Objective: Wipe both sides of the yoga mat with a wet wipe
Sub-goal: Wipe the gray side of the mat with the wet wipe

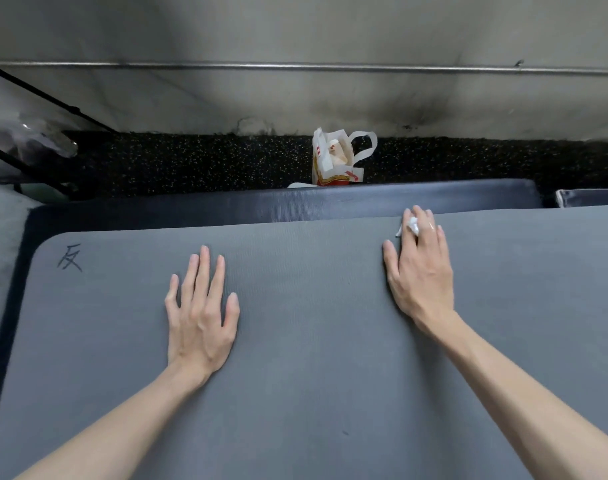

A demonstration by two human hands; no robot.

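— Progress on the yoga mat (330, 341): what can be judged?

— Wiping is under way. The grey mat is spread flat, filling the lower view, over a darker mat (295, 202) whose far strip shows beyond it. A handwritten character (70, 258) is marked near the far left corner, so one named face is presumably turned up; which was meant to be wiped first cannot be told.

— And the hands?

— The left hand (200, 311) is laid flat, fingers straight and spread, pressing the mat down. The right hand (418, 268) is set at the far edge, with the wet wipe (412, 226) pinned beneath its fingers; only a white scrap shows.

— What is left?

— No damp streaks are visible, so coverage cannot be measured. The underside is judged still to be done.

— Anything else in view?

— A paper bag (337, 161) stands on the speckled floor (191, 161) by the wall.
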